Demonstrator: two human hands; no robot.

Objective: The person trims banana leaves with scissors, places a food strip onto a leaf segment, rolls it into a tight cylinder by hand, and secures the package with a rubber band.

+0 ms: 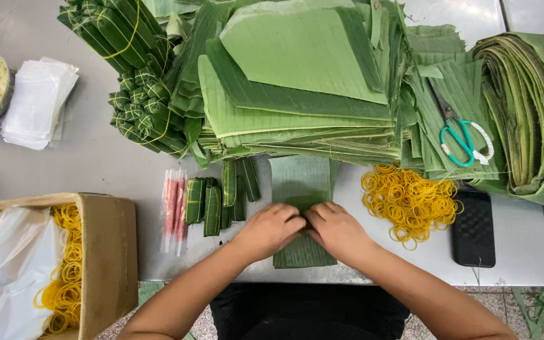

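Banana leaf strip [302, 182] pressed under left hand [269, 230] and right hand [337, 230], fingertips together; cardboard box [111, 252] at left.

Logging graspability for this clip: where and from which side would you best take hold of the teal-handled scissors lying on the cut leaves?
Probably by the looped handles. The scissors lie flat and shut on the leaf stack, loops toward the person, blades pointing away up-left. Coming from above on the near side, fingers could hook the loops without touching the blades. The right hand is nearer than the left hand; both now press a folded leaf.
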